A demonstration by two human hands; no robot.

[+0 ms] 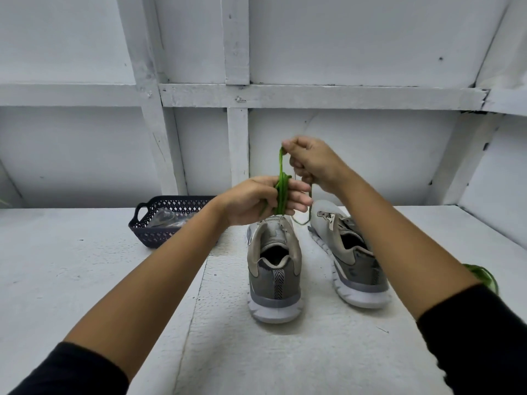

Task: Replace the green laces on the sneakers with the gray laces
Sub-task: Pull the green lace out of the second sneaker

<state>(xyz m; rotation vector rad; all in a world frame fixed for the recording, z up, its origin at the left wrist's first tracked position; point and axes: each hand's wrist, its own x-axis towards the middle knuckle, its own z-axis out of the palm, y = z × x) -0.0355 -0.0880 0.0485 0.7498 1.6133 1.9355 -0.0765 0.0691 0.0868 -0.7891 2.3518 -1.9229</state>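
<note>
Just above the left sneaker (275,269), the left hand (251,201) is holding coils of green lace (281,192) while the right hand (313,166) is pinching its upper loop; even tension should be giving a compact bundle.

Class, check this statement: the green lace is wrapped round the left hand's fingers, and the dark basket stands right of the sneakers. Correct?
No. The head view shows the dark basket left of the sneakers, not right; the rest holds.
</note>
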